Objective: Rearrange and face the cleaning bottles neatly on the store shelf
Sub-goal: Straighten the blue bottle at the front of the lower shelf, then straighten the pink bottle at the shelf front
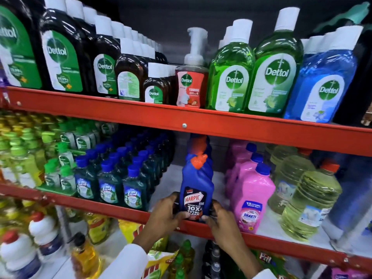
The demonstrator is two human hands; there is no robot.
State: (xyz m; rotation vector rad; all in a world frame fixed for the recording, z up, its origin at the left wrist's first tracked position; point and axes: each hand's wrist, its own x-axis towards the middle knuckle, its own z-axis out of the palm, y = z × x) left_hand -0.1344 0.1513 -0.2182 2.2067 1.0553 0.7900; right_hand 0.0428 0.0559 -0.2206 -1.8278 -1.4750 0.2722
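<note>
A blue Harpic bottle with an orange-red cap stands upright at the front edge of the middle red shelf, its label facing me. My left hand grips its lower left side and my right hand grips its lower right side. Another blue Harpic bottle stands right behind it, mostly hidden. Dark teal Lizol bottles with blue caps fill the rows to its left. Pink Shakti bottles stand in a row to its right.
Pale yellow-green ribbed bottles stand further right. The upper shelf holds brown, green and blue Dettol bottles and a red pump bottle. Bare white shelf surface shows on both sides of the Harpic bottle. Yellow packets and white bottles sit below.
</note>
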